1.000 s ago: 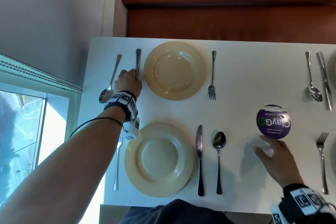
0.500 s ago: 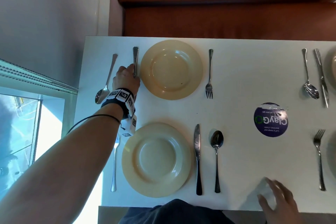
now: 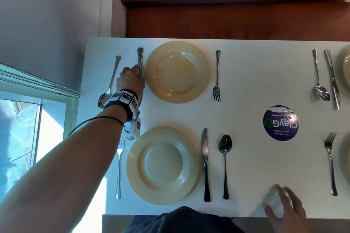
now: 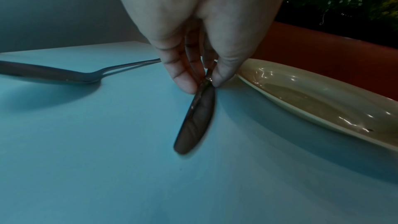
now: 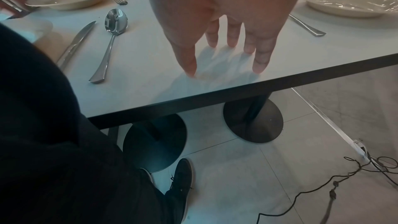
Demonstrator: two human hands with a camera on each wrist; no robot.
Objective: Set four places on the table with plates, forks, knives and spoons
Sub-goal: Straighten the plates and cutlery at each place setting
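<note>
Left grip (image 4: pixel 204 81) pinches the far knife (image 4: pixel 193 125) beside the far plate (image 3: pixel 177 72), nudged closer since a second ago. Right grip (image 3: pixel 284 208), fingers spread and empty, has drawn back to the counter (image 3: pixel 246 81) edge; setting looks nearly finished.

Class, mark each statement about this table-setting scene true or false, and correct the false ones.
1. The left hand pinches a knife beside the far plate. True.
2. The right hand grips a fork. False: it holds nothing, fingers spread over the table edge.
3. A knife and a spoon lie to the right of the near plate. True.
4. The purple sticker lies on the near plate. False: it lies on the table, right of both plates.
5. The far plate's fork lies on its left. False: it lies on the right.
</note>
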